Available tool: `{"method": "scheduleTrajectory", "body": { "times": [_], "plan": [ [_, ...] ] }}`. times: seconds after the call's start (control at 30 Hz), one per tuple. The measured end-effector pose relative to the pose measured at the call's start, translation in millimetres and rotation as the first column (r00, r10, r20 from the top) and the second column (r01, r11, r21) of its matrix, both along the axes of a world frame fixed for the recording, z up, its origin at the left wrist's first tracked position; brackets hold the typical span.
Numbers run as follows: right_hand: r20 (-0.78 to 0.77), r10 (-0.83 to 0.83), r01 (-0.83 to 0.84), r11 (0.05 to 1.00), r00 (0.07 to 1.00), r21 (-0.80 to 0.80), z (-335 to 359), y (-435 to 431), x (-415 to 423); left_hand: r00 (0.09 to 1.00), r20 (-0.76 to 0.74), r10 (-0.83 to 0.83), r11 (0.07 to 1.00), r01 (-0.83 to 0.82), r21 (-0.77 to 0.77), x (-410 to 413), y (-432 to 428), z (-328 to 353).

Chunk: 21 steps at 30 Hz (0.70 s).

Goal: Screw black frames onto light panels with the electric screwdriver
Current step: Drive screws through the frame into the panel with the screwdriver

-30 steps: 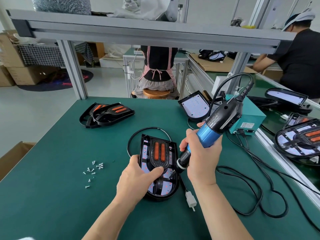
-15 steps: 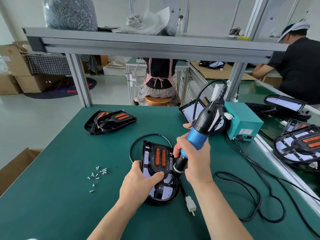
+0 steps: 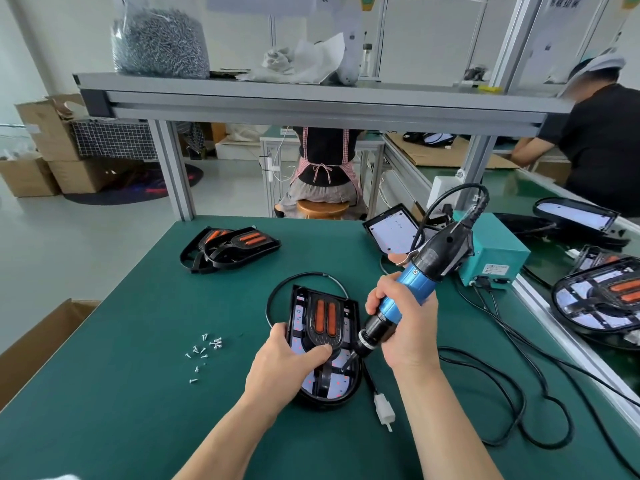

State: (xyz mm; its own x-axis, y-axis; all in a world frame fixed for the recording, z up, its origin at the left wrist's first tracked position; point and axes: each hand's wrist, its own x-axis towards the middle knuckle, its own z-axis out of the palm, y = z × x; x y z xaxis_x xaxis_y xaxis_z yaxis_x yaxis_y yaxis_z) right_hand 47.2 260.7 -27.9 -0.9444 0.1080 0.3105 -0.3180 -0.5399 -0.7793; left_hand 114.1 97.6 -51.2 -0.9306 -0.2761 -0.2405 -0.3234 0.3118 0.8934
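The left hand [image 3: 280,370] grips the near left edge of the light panel [image 3: 337,382], thumb pressed on the black frame [image 3: 325,345] lying on top of it; the panel lies flat on the green worktop [image 3: 138,393]. At the panel's right edge, the right hand [image 3: 407,327] is wrapped round the tilted electric screwdriver [image 3: 415,285], its bit down on the frame. Further right of the panel stands a teal box [image 3: 498,254]
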Motion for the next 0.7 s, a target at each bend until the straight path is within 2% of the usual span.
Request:
{"method": "scheduleTrajectory", "body": {
  "times": [0.23,0.33,0.47,0.6,0.7],
  "plan": [
    [-0.038,0.043,-0.044,0.999,0.998,-0.024,13.1,6.9,-0.4,1.000,-0.007,-0.008,1.000,0.008,0.002,-0.4,-0.5,0.8],
    [-0.040,0.013,-0.016,0.997,0.999,-0.072,27.6,16.6,-6.2,1.000,-0.003,-0.001,1.000,0.001,-0.001,0.4,-0.8,0.0],
    [0.139,-0.030,0.068,0.959,0.990,-0.277,12.5,29.3,-10.4,1.000,0.000,-0.004,1.000,0.004,-0.006,0.4,1.3,1.8],
    [0.371,0.020,0.163,0.877,0.928,-0.453,-21.0,39.0,-13.9,1.000,-0.001,-0.012,1.000,0.012,0.004,-2.3,2.4,2.9],
    [0.405,0.112,0.143,0.824,0.908,-0.548,-33.1,42.4,-20.7,1.000,-0.006,-0.008,1.000,0.008,-0.020,-2.1,0.1,1.0]
  ]
}}
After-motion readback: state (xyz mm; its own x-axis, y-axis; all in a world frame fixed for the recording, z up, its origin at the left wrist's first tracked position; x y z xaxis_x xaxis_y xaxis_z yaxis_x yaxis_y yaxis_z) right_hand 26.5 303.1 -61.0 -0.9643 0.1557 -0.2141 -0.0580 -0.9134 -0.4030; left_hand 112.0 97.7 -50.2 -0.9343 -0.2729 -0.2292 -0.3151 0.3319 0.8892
